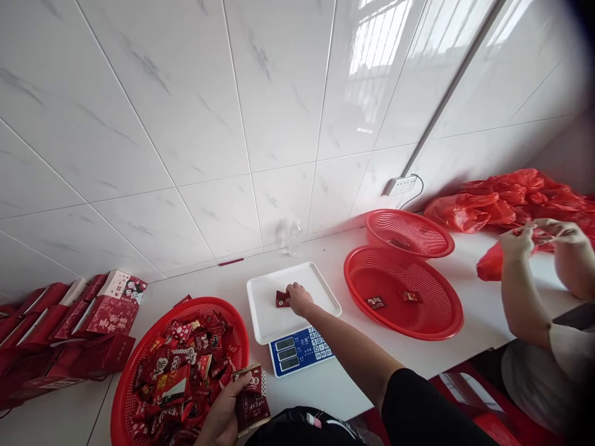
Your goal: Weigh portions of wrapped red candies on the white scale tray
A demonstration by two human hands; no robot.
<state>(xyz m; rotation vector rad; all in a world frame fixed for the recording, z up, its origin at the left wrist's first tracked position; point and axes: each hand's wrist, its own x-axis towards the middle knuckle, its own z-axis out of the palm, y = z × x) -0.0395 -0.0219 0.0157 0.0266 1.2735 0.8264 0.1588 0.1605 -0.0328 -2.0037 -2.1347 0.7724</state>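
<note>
In my left hand (224, 414) are red printed snack packets (252, 406), gripped between thumb and fingers beside a red basket (242, 322) heaped with small red packets. My right hand (300, 300) reaches over the white tray (264, 325) of a digital scale. Its fingers are closed on the right end of a small red snack packet (281, 300) lying on that tray. The scale's blue panel (295, 353) faces me, partly covered by my right forearm; its digits are too faint to read.
Right of the scale, a red basket (353, 285) holds two packets; another basket (446, 248) stands behind it. Red gift boxes (109, 310) line the left. A co-worker's hands (534, 238) handle a red plastic bag (490, 263). A clear bottle (294, 238) stands near the wall.
</note>
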